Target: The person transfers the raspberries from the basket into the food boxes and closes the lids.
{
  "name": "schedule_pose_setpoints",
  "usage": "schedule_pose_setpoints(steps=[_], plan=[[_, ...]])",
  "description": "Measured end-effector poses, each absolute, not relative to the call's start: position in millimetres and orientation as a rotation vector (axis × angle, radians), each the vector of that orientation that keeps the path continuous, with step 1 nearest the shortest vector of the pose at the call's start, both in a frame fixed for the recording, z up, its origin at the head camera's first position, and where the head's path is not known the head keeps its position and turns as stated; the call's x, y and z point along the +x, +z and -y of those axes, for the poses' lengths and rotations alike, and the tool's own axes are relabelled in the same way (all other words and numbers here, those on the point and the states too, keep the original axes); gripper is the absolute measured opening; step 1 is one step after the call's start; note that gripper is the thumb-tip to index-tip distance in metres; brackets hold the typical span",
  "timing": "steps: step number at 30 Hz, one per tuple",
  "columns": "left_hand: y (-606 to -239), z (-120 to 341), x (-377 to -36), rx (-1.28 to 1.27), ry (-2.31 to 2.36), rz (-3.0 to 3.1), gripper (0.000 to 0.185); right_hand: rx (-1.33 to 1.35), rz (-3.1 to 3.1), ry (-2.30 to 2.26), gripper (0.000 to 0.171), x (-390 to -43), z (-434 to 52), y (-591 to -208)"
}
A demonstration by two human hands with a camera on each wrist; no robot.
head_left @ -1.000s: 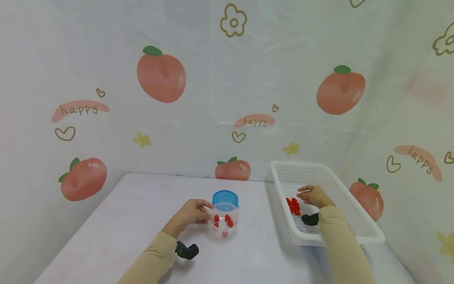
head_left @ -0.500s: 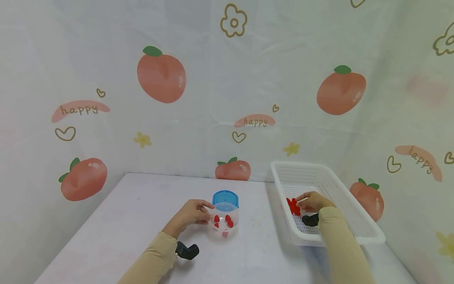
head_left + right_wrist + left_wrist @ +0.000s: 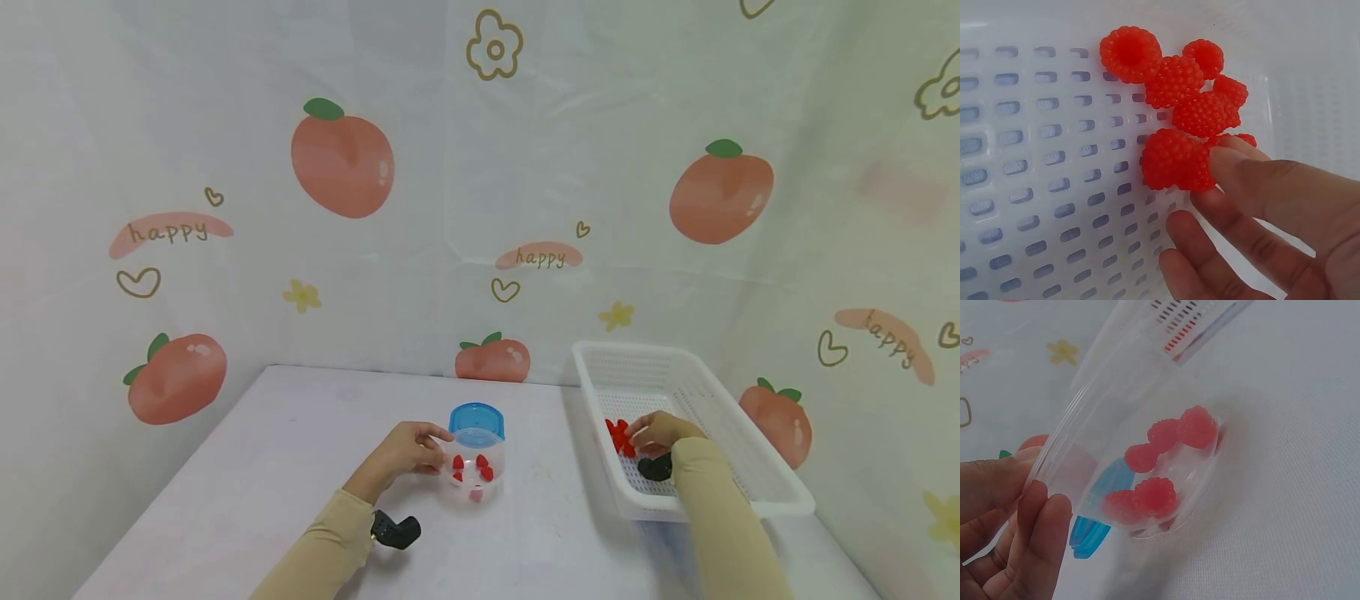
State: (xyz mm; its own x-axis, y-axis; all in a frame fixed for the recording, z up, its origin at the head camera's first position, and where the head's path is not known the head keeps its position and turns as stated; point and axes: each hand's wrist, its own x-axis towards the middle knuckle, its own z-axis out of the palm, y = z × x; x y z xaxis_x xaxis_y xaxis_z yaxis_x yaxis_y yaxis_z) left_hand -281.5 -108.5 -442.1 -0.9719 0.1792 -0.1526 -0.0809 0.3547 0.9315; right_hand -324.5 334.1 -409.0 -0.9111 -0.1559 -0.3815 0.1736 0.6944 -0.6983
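Note:
My left hand (image 3: 405,452) pinches the rim of a clear plastic tub (image 3: 1141,381) between thumb and fingers. Several red raspberries (image 3: 1197,427) lie in the bottom of the tub, which stands on the table. Over at the right, my right hand (image 3: 662,432) reaches into a white perforated basket (image 3: 624,483). In the right wrist view its thumb and forefinger close on a raspberry (image 3: 1194,172) at the near end of a cluster. Other raspberries (image 3: 1175,81) in that cluster rest on the basket floor by its side wall.
A blue lid (image 3: 477,417) lies just behind the tub. White table surface (image 3: 547,517) separates tub and basket. A printed curtain (image 3: 420,317) hangs behind the table and along its right side. Each wrist carries a black device (image 3: 396,530).
My right hand has lowered and come nearer in the basket, from above the floor down to the raspberries, with its fingers drawing together. The left hand and the tub have stayed still.

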Motion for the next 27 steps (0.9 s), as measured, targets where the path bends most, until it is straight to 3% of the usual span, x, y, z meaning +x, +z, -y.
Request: schedule_pose_setpoints(steps=[27], plan=[[-439.3, 108.9, -279.3, 0.104, 1.656, -2.391, 0.029, 0.045, -2.572, -0.917, 0.008, -318.1, -324.0, -408.8]])
